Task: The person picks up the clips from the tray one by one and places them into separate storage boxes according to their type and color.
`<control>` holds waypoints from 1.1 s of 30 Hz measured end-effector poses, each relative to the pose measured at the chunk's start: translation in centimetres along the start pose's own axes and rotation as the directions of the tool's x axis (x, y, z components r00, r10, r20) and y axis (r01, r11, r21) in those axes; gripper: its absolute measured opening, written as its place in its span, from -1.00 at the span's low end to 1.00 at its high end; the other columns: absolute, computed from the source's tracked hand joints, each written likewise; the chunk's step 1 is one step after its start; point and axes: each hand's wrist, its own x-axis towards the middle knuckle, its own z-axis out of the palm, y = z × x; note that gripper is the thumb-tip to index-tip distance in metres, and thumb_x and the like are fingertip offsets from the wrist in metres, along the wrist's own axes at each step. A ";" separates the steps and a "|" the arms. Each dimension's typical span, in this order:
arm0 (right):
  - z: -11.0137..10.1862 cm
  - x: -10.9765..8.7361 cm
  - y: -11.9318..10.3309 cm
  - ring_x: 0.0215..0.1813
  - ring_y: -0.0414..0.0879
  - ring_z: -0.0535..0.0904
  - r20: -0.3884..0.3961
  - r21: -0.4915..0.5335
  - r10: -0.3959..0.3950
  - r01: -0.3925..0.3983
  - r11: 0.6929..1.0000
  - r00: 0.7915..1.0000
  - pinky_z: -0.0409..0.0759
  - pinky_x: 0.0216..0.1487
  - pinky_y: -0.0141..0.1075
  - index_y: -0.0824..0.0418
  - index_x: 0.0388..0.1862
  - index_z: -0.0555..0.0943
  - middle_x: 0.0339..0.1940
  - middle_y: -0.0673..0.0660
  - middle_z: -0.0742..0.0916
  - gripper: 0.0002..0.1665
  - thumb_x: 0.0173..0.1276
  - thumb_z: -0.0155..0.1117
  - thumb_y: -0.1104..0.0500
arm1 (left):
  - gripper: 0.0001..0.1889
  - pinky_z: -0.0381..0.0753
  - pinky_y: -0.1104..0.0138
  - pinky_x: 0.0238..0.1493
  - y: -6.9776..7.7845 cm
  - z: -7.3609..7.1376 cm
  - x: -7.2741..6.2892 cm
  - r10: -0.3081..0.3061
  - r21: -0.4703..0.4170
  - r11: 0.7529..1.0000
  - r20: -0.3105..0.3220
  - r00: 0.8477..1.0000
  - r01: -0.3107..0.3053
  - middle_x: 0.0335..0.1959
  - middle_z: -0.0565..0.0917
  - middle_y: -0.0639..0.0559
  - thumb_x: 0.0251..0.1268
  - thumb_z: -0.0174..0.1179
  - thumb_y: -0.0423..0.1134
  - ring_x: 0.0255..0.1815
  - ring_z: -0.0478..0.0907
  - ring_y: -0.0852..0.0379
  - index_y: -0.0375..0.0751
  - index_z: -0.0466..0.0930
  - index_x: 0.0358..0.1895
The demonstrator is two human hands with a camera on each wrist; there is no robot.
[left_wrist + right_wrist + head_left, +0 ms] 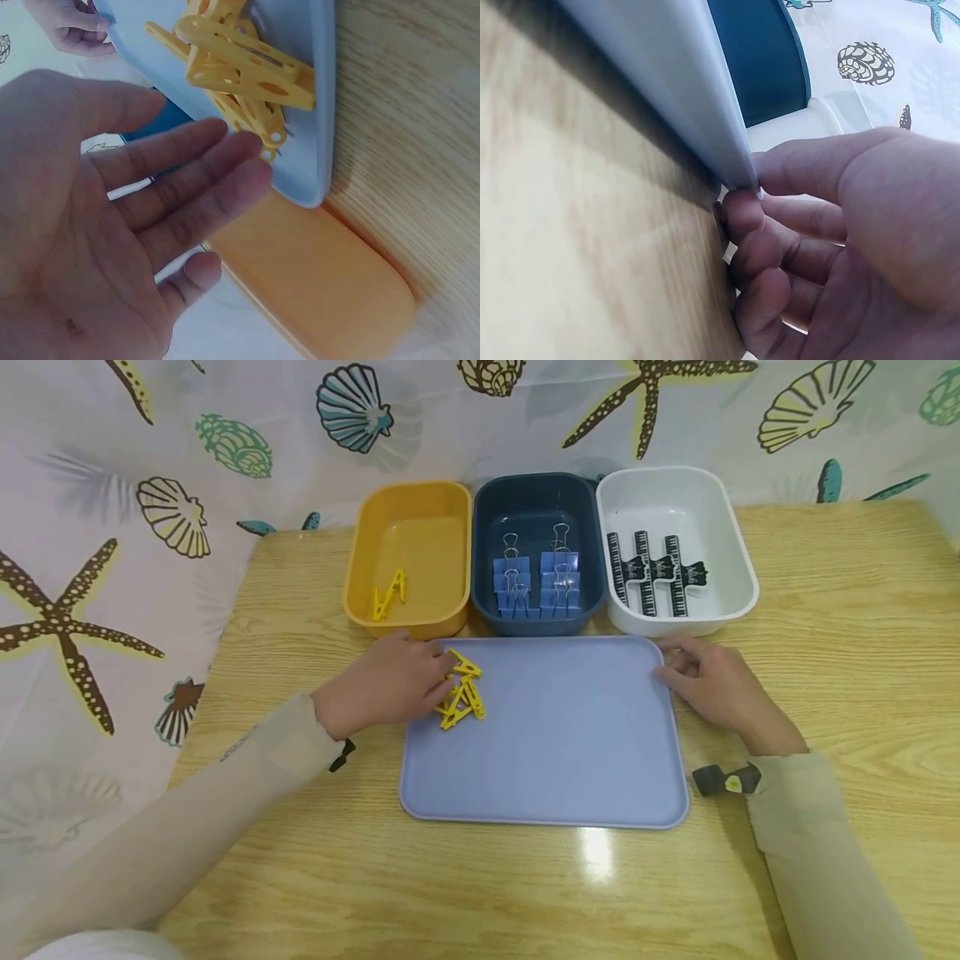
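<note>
A small pile of yellow clothespins (467,695) lies at the upper left corner of a pale blue tray (555,735). Over that corner hovers my left hand (397,685), its fingers loosely bent close beside the pile. In the left wrist view the palm of this hand (150,195) shows nothing in it. My right hand (708,681) is at the tray's upper right corner. There, in the right wrist view, the thumb (802,169) and curled fingers pinch the tray's rim (712,97).
Along the tray's far side stand three bins. The yellow bin (427,510) holds one yellow clothespin (389,595), the navy bin (534,493) several blue binder clips (558,581), and the white bin (675,485) three clips with piano-key print (648,573). A shell-patterned cloth (262,410) hangs behind.
</note>
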 end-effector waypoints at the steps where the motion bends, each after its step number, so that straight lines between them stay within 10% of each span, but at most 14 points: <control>1: 0.0 0.0 0.0 -0.46 -0.20 0.49 0.000 0.003 0.000 0.000 1.000 1.000 0.40 -0.37 -0.38 0.28 0.11 0.55 -0.35 0.20 0.75 -0.61 0.36 0.21 0.13 | -0.76 0.36 0.28 -0.36 -0.1 0.1 -0.1 0.013 -0.006 1.000 -0.003 1.000 -0.013 -0.41 0.61 0.03 0.39 0.06 -0.12 -0.44 0.43 0.11 -0.19 0.62 -0.13; 12: 0.0 0.0 0.0 -0.49 -0.25 0.46 -0.007 0.009 0.002 -0.002 1.000 1.000 0.38 -0.39 -0.40 0.27 0.09 0.56 -0.37 0.19 0.74 -0.62 0.35 0.22 0.14 | -0.81 0.36 0.36 -0.39 -0.5 0.0 -0.8 0.054 -0.116 0.992 0.084 0.995 -0.044 -0.39 0.53 0.07 0.18 0.21 -0.33 -0.47 0.38 0.13 -0.16 0.59 -0.12; 33: 0.0 0.1 0.2 -0.47 -0.32 0.47 -0.005 0.014 -0.007 0.007 1.000 1.000 0.39 -0.34 -0.42 0.29 0.10 0.56 -0.34 0.22 0.75 -0.60 0.34 0.25 0.15 | -0.79 0.43 0.36 -0.35 -0.9 1.7 -1.2 0.043 -0.153 0.988 0.060 0.997 -0.033 -0.35 0.54 0.06 0.20 0.24 -0.31 -0.46 0.40 0.14 -0.14 0.54 -0.10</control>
